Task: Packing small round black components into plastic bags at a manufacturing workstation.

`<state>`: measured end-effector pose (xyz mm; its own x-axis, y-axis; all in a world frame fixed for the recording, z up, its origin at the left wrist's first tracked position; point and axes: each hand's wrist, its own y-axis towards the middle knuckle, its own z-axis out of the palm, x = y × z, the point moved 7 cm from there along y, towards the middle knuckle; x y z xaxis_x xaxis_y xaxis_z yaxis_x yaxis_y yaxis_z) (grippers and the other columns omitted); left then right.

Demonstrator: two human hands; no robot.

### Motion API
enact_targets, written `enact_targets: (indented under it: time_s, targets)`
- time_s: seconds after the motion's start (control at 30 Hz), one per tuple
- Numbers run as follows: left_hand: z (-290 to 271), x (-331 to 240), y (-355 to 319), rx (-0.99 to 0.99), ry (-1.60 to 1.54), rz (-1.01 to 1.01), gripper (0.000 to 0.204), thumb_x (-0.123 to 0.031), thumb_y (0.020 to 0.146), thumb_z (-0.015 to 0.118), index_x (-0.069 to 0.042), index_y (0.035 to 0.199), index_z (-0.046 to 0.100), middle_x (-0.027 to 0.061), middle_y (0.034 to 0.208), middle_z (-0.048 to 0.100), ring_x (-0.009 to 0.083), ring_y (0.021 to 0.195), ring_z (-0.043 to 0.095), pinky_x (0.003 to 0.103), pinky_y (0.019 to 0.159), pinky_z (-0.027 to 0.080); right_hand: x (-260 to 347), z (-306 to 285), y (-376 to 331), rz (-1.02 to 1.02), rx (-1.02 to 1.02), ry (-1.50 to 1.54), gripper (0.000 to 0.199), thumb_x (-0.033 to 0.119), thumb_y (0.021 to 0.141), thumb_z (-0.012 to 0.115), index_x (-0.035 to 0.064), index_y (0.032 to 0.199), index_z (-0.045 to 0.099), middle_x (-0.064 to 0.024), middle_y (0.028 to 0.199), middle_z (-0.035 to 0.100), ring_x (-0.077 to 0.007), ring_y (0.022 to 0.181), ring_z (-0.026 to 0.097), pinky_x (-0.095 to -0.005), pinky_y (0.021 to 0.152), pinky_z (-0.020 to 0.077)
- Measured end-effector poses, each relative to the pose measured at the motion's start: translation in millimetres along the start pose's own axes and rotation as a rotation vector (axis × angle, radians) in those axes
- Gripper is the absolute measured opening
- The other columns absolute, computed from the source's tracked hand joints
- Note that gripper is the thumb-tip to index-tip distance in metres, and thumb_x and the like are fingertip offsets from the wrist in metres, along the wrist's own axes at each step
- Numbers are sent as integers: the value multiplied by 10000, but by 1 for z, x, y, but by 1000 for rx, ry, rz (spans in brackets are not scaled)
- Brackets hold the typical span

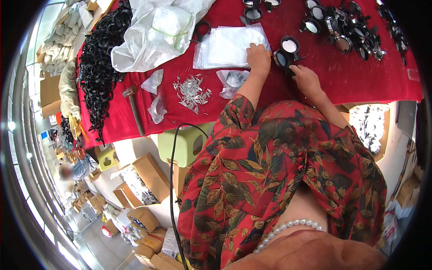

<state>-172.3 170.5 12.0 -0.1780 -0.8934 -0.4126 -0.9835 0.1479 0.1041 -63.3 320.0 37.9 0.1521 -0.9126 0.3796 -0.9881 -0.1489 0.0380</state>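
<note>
Black, with a pale round face and a darker one, the mirror-like piece [282, 58] lies on the red cloth [360, 81], between the two hands; it looks light and stiff, the faces probably smooth, slippery and easily scratched or cracked, so the rim seems the better hold. The right hand [307, 81] is partly open, thumb and fingers at the piece's lower edge; whether they grip or only touch, I cannot tell. The left hand [258, 59] lies with bent fingers over the right edge of the clear bags [225, 47]; these should be soft, thin and slick, best pinched at a corner; whether one is pinched now is not clear.

Nearer the body sit a filled bag [230, 82] and loose metal slips [192, 93]; a hammer [133, 108] lies farther left, beside a black heap [105, 58].

Hidden are the piece's underside and any joint between its faces, so it may be two pieces; other round pieces [253, 14] run off the top edge.
</note>
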Motion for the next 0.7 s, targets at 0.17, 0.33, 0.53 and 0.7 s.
enact_targets:
  time_s: [0.17,0.33,0.53,0.7]
  targets:
    - [16,29,7,233,-219,-201,153,-107,715,677,-1,821,706,164,814,682,318,801,664,403,724,525,-20,-4,-2,-86,-12,169,325,74,761,687,81,1075,605,-117,887,608,-314,888,610,-428,771,494]
    - [5,42,-25,256,-527,-324,207,-114,662,726,21,815,696,158,750,695,241,695,668,346,675,515,-40,-6,1,-93,51,302,345,82,764,685,68,1102,616,-129,922,616,-330,901,608,-435,782,491]
    - [-3,20,-54,349,-443,-294,355,-181,735,750,45,996,666,165,933,694,228,862,668,326,747,526,-35,-2,18,-154,176,285,359,77,767,678,54,1120,618,-147,946,626,-350,896,610,-443,782,491]
    - [-2,-25,-37,387,-61,-148,412,-287,758,741,32,1008,664,209,987,681,326,916,670,370,783,531,-41,-4,19,-146,191,302,356,80,768,678,59,1118,622,-133,896,616,-341,864,613,-440,779,489]
